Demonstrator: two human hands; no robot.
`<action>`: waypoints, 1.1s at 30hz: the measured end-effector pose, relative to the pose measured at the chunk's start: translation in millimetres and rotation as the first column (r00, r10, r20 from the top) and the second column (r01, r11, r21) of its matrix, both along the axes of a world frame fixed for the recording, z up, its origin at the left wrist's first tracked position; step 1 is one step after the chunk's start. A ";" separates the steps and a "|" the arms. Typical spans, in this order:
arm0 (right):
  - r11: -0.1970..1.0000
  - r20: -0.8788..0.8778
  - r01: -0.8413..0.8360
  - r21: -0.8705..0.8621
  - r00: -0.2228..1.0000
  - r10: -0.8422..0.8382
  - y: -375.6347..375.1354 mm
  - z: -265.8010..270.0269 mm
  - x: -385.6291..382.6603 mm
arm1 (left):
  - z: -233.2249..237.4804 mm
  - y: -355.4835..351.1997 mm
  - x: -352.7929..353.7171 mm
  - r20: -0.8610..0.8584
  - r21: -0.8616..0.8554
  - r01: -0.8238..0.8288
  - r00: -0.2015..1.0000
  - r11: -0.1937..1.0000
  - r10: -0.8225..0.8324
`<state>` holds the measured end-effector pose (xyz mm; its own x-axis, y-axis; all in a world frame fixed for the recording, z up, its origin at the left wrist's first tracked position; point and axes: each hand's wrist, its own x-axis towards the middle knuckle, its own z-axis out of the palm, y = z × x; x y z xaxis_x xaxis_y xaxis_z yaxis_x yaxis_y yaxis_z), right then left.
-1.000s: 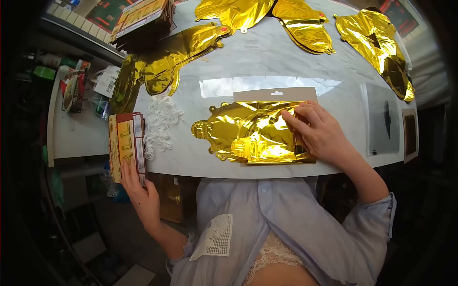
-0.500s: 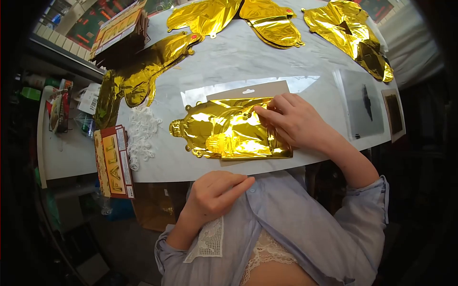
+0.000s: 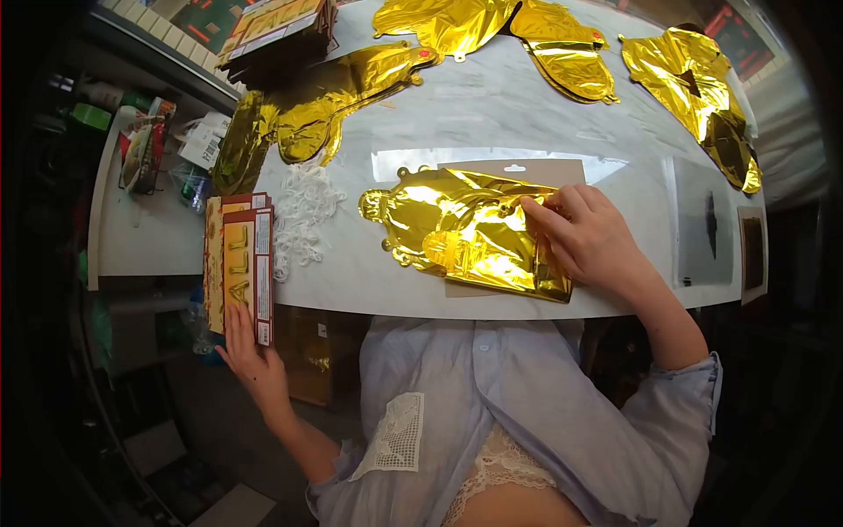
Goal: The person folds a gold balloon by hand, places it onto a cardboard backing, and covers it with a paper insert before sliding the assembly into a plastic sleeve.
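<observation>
A folded gold foil balloon (image 3: 421,215) with small tabs along its edge lies on a piece of grey-brown card (image 3: 562,169) at the front of the table. My right hand (image 3: 588,233) is on the balloon's right end, fingers bent and closed on the foil; the thumb tip is hard to see. At the table's left edge is a stack of printed header cards (image 3: 239,250), the top one partly reading "ALL". My left hand (image 3: 255,356) rests on the stack's near end, fingers stretched out over the top card.
White string (image 3: 303,211) is heaped beside the cards. Other gold foil balloons (image 3: 439,31) lie along the back of the marble-patterned table (image 3: 492,123). Another card stack (image 3: 277,39) stands at back left, and clear plastic bags (image 3: 702,228) lie on the right.
My left hand has moved from near my body leftward onto the header cards, and the top card now sits askew. My right hand stays on the balloon. The view has shifted left.
</observation>
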<state>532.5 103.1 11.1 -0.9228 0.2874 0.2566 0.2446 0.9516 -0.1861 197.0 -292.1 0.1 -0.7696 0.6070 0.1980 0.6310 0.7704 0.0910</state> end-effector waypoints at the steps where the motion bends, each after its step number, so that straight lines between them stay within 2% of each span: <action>1: 1.000 0.003 0.003 0.012 1.000 -0.003 -0.7 -0.5 -1.2 | 4.5 -7.2 -0.7 -0.013 0.016 0.035 0.999 0.999 -0.034; 4: 0.998 0.006 0.024 0.056 1.000 -0.025 -4.4 0.6 -3.3 | 34.3 -17.9 1.1 0.098 0.005 0.145 0.985 0.989 -0.145; 5: 0.996 0.007 0.027 0.083 1.000 -0.028 -6.0 0.7 -3.0 | 43.7 -19.1 0.1 0.075 0.056 0.190 0.978 0.980 -0.194; 7: 0.994 0.000 0.035 0.105 0.999 -0.035 -7.5 -0.8 -2.3 | 64.7 -14.7 5.2 0.119 0.142 0.158 0.977 0.977 -0.175; 8: 0.994 -0.015 0.034 0.105 0.999 -0.032 -8.5 -1.2 -2.7 | 70.3 -9.6 5.9 0.052 0.164 0.193 0.978 0.967 -0.204; 9: 0.994 -0.032 0.028 0.104 0.999 -0.025 -9.1 -1.3 -2.3 | 69.5 -10.4 -1.0 0.050 0.164 0.198 0.977 0.966 -0.208; 11: 0.993 -0.030 0.030 0.111 0.999 -0.027 -9.4 -1.6 -0.8 | 67.0 -14.4 -19.2 0.181 0.184 0.208 0.953 0.961 -0.241; 12: 0.992 -0.024 0.032 0.118 0.999 -0.029 -9.6 -2.4 -1.0 | 56.8 -7.8 -19.4 0.096 0.263 0.192 0.970 0.946 -0.223; 14: 0.994 -0.023 0.031 0.109 0.999 -0.029 -9.7 -3.1 -0.1 | 45.0 -5.7 -26.9 0.118 0.262 0.209 0.962 0.942 -0.246; 15: 0.994 -0.012 0.035 0.104 0.999 -0.034 -9.6 -3.2 0.2 | 42.4 -7.7 -25.8 0.221 0.270 0.128 0.956 0.954 -0.191; 18: 0.994 -0.013 0.030 0.101 0.999 -0.029 -9.1 -3.8 0.2 | 48.3 -7.7 -21.6 0.209 0.265 0.179 0.949 0.948 -0.238; 20: 0.995 -0.017 0.029 0.099 0.999 -0.027 -9.0 -3.6 -0.1 | 59.4 -12.5 -25.5 0.120 0.326 0.135 0.976 0.936 -0.183; 22: 0.995 -0.018 0.034 0.095 0.999 -0.032 -9.5 -4.0 0.4 | 72.1 -6.7 -23.1 -0.213 0.361 0.126 0.976 0.924 -0.050; 23: 0.995 -0.019 0.030 0.092 0.999 -0.029 -9.5 -4.8 0.5 | 77.7 -0.4 -21.9 -0.387 0.378 0.150 0.922 0.914 0.009; 24: 0.996 -0.021 0.028 0.090 0.999 -0.026 -9.2 -5.6 0.8 | 81.9 6.8 -24.2 -0.573 0.416 0.244 0.818 0.876 0.045; 26: 0.994 -0.026 0.031 0.102 0.999 -0.029 -8.4 -6.8 1.5 | 95.6 27.4 -10.0 -0.725 0.470 0.346 0.676 0.812 0.131; 27: 0.993 -0.030 0.027 0.115 0.999 -0.023 -8.3 -7.5 2.3 | 99.9 46.4 7.6 -0.736 0.479 0.376 0.664 0.794 0.130; 29: 0.995 -0.016 0.041 0.088 0.999 -0.040 -8.9 -12.0 3.5 | 94.2 83.8 41.3 -0.715 0.438 0.482 0.699 0.759 -0.032; 30: 0.997 -0.006 0.048 0.059 0.999 -0.047 -8.8 -12.8 3.7 | 86.9 110.7 65.8 -0.626 0.473 0.553 0.759 0.686 -0.179; 31: 0.997 -0.005 0.053 0.062 0.999 -0.053 -8.8 -12.0 3.1 | 81.5 142.3 85.0 -0.634 0.432 0.700 0.684 0.568 -0.361; 32: 0.995 -0.036 0.040 0.087 0.999 -0.037 -8.8 -11.4 2.5 | 79.0 170.4 119.3 -0.524 0.430 0.685 0.720 0.588 -0.456; 33: 0.993 -0.065 0.029 0.111 0.998 -0.022 -8.4 -11.3 3.1 | 71.9 188.7 133.8 -0.416 0.477 0.743 0.662 0.469 -0.624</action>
